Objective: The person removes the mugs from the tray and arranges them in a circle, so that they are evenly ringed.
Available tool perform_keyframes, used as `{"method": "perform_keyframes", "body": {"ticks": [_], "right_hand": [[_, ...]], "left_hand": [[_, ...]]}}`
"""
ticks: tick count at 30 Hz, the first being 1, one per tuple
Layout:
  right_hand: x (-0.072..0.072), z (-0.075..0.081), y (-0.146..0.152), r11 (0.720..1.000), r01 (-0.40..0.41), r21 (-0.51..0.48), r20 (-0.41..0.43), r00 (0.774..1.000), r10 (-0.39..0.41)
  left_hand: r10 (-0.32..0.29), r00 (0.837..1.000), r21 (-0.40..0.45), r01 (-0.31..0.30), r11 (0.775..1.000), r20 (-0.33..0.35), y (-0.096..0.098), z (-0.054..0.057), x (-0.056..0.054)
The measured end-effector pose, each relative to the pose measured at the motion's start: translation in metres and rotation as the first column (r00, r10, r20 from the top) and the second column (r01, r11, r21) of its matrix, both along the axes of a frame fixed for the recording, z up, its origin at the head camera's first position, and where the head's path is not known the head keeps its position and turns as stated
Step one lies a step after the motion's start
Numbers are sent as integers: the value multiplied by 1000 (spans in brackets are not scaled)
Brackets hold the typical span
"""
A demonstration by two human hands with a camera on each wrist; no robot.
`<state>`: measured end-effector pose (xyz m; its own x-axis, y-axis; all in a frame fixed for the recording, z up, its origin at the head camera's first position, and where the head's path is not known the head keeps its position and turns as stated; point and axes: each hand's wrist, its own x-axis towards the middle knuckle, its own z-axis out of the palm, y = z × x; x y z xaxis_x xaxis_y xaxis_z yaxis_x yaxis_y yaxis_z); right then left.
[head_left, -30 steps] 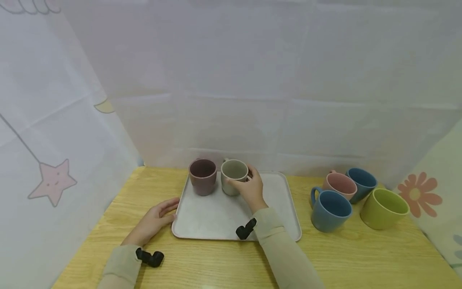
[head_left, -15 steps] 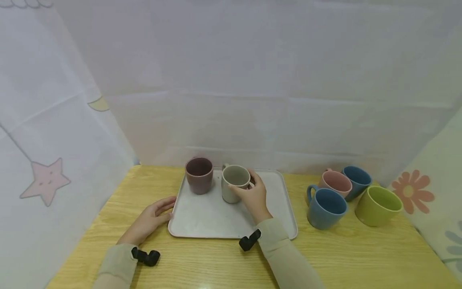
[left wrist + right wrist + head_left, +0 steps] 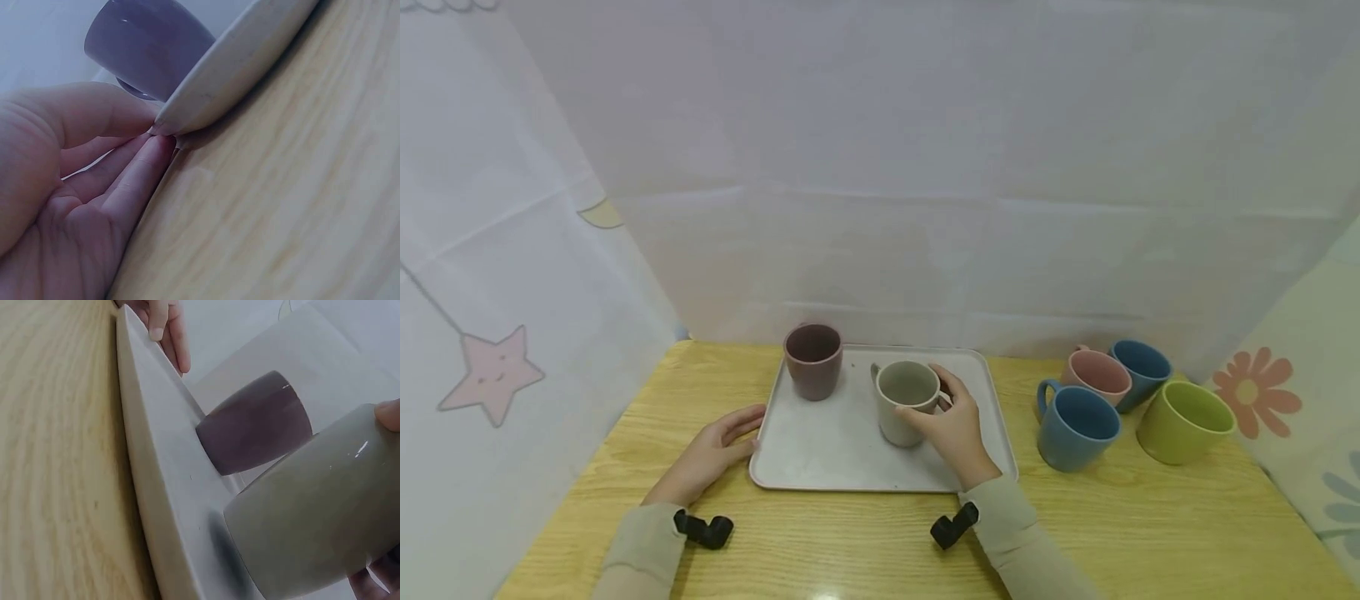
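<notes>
The right hand grasps a grey-green rounded ceramic mug over a white rectangular tray, whose left edge the relaxed left hand touches.

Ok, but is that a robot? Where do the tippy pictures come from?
No robot: a person is doing this, bare-handed. The wide picture comes from a camera worn on the head. The tippy ones come from cameras on the wrists. On the table is a pale tray with a purple mug standing on it; to the right are two blue mugs, a pink mug and a green mug. The right hand holds a grey mug over the tray, and the left hand touches the tray's edge.
</notes>
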<state>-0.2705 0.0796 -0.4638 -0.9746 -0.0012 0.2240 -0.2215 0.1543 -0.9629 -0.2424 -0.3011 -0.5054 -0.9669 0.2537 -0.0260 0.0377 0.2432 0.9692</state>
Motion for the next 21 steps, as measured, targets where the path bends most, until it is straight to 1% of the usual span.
{"method": "perform_keyframes", "body": {"ticks": [5,10,15,18,21], "right_hand": [[13,8,16,1000,-19,-22,-36,999,18],[27,17,34,999,-29,-22,-53,998,28],[43,26,56,1000,2,16,-33,999,-1],[53,30,69,998,24,54,-50,999,-21],[60,33,83,996,35,86,-92,995,-27]], "left_hand": [[-7,1000,2,7,1000,23,0,1,0],[-2,1000,-8,2,1000,22,-1,2,1],[-11,1000,-4,11,1000,14,0,2,0],[-10,1000,-8,10,1000,14,0,2,-1],[-5,1000,-18,5,1000,19,-1,0,-1]]}}
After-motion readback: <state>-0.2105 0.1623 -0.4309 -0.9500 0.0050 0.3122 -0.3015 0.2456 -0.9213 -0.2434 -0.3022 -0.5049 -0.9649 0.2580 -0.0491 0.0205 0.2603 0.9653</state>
